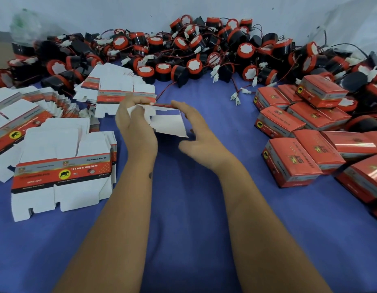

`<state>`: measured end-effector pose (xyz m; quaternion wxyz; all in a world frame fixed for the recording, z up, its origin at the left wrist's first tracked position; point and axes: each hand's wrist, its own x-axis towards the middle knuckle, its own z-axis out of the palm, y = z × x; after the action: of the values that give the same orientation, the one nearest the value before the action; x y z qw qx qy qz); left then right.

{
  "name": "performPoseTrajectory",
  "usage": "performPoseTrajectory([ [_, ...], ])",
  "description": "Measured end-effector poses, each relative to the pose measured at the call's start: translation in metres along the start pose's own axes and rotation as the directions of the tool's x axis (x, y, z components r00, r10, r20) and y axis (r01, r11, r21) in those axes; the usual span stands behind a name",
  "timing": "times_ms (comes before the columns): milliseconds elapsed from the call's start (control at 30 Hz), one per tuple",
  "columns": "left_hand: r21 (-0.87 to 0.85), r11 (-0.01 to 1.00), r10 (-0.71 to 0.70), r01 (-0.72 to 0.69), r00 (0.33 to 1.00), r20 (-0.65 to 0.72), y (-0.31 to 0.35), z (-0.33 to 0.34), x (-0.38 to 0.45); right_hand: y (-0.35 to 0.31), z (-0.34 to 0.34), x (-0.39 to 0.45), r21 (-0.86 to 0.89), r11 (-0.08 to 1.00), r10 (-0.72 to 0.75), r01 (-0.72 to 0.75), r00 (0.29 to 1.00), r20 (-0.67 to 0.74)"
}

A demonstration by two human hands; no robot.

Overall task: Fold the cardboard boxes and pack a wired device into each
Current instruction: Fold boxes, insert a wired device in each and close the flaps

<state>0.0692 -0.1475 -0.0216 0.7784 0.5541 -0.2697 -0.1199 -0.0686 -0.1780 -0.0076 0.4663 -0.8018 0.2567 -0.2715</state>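
Together, our two hands hold one flat, unfolded cardboard box [167, 121], white on its inner side with a thin red printed edge along the top, lifted a little above the blue cloth-covered bench [193, 229]. Our left hand [136, 125] curls round the box's left end, fingers over the top edge, while our right hand [193, 132] pinches the right end with fingers on the far edge and thumb near the lower corner. Left of our left hand lie fanned stacks of flat red, grey and white box blanks [60, 168] printed with a yellow elephant badge, and more of these blanks [117, 87] sit just beyond that hand. Beyond both hands, along the pale wall, we see a wide heap of round black-and-red wired devices [193, 53] with thin red and black leads ending in white plugs. Right of our right hand, folded and closed red cardboard boxes [297, 159] are piled, touching one another.
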Motion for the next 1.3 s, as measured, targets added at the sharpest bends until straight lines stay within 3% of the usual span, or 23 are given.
performPoseTrajectory([
  [133, -0.172, 0.983, -0.063, 0.069, 0.997, 0.041, 0.002, -0.002, 0.001, 0.01, 0.003, 0.002, -0.027, 0.998, -0.055, 0.054, 0.998, -0.04],
  [300, -0.045, 0.997, -0.05, 0.061, 0.975, 0.214, 0.006, 0.001, -0.006, 0.014, 0.001, 0.004, 0.05, 0.995, -0.065, 0.088, 0.936, -0.345],
  [400, -0.015, 1.0, -0.003, 0.009, 0.937, 0.35, 0.011, 0.003, -0.01, 0.015, 0.0, 0.007, 0.046, 0.997, -0.039, 0.065, 0.899, -0.436],
  [533, -0.102, 0.988, -0.063, 0.119, 0.896, 0.44, 0.016, 0.002, -0.01, 0.011, 0.0, 0.008, 0.038, 0.993, -0.073, 0.108, 0.855, -0.513],
  [767, -0.273, 0.919, -0.092, 0.286, 0.827, 0.555, 0.02, 0.005, -0.01, 0.011, 0.005, 0.012, 0.132, 0.99, 0.034, 0.047, 0.836, -0.548],
  [867, -0.256, 0.92, -0.101, 0.298, 0.808, 0.58, 0.019, 0.004, -0.009, 0.01, 0.006, 0.015, 0.201, 0.978, 0.073, 0.048, 0.831, -0.551],
  [1033, -0.211, 0.949, -0.084, 0.233, 0.834, 0.546, 0.017, 0.009, -0.01, 0.011, 0.006, 0.014, 0.249, 0.968, 0.109, 0.03, 0.845, -0.524],
  [1133, -0.295, 0.908, -0.096, 0.296, 0.835, 0.542, 0.017, 0.009, -0.01, 0.012, 0.006, 0.013, 0.298, 0.954, 0.141, 0.02, 0.85, -0.507],
  [1300, -0.291, 0.889, -0.17, 0.354, 0.845, 0.508, 0.018, 0.011, -0.012, 0.01, 0.004, 0.014, 0.308, 0.951, 0.152, 0.018, 0.842, -0.518],
])
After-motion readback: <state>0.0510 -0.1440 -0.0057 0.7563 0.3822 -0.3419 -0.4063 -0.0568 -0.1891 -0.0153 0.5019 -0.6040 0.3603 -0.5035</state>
